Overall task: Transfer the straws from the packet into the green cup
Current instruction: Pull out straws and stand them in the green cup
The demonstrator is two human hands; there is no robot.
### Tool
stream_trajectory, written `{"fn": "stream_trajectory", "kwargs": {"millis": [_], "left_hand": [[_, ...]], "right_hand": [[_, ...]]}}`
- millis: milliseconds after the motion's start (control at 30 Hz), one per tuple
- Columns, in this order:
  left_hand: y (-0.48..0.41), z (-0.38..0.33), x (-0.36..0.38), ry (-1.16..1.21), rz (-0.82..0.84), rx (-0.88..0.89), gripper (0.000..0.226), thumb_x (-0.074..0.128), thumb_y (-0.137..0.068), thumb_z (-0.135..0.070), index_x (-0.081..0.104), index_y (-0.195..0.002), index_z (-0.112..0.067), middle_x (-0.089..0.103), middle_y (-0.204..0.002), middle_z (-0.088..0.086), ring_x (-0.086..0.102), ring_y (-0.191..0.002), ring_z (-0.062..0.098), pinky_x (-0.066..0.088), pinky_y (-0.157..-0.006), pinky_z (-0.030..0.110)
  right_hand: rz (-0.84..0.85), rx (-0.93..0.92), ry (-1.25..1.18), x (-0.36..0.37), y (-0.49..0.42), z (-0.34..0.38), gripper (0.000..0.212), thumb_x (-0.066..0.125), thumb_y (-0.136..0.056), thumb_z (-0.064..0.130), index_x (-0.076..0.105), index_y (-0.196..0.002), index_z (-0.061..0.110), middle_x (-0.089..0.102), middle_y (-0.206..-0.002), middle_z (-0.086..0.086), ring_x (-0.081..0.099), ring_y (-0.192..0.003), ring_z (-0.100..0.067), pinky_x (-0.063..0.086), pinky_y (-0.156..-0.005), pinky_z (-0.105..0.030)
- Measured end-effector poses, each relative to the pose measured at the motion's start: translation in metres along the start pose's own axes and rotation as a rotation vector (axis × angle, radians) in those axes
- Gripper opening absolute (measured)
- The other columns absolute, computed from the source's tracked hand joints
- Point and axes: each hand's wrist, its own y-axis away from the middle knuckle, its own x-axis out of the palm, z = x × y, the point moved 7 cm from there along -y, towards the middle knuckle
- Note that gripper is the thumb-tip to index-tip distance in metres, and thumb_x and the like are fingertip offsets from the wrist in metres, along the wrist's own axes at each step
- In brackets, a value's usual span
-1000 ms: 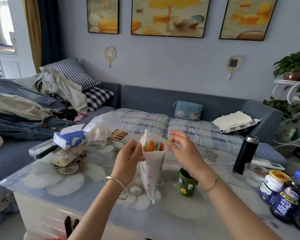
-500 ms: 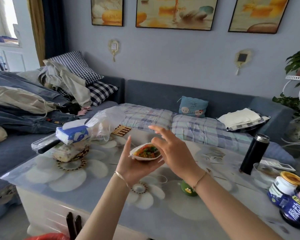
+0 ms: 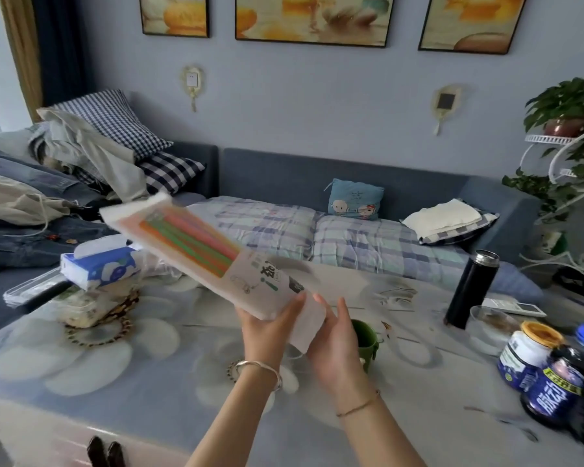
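packet (image 3: 203, 251) tilted up-left (blurred), near end between both hands' (image 3: 270, 326) grip.

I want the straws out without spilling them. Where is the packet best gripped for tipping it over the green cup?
Probably grip the packet by its flat printed lower end, from underneath, where the left hand and right hand already meet it. It slants up to the left, and the straws fill the upper part, so that end is slimmer. The green cup stands just right of the hands.

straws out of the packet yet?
No. The straws lie inside the tilted packet, held by the left hand and right hand.
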Motion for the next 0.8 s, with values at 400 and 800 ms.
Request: {"fn": "stream_trajectory", "kwargs": {"millis": [400,800], "left_hand": [[0.019,0.004,0.010,0.333,-0.015,-0.218,0.052,0.077,-0.073,-0.033,0.064,-0.120,-0.017,0.074,-0.112,0.005,0.071,-0.102,0.019,0.056,-0.079,0.031],[0.034,0.040,0.029,0.629,0.055,-0.569,0.062,0.050,-0.097,-0.044,0.051,-0.139,0.002,0.062,-0.125,0.022,0.062,-0.100,0.027,0.049,-0.090,0.037]], "right_hand": [[0.006,-0.121,0.228,-0.010,-0.015,0.004,0.030,0.056,-0.087,0.044,0.070,-0.101,0.022,0.072,-0.105,-0.010,0.070,-0.092,-0.022,0.055,-0.084,-0.041],[-0.028,-0.941,1.346,0.009,0.010,0.061,0.016,0.053,-0.092,0.032,0.052,-0.079,0.023,0.057,-0.064,0.008,0.056,-0.064,-0.007,0.045,-0.059,-0.020]]}}
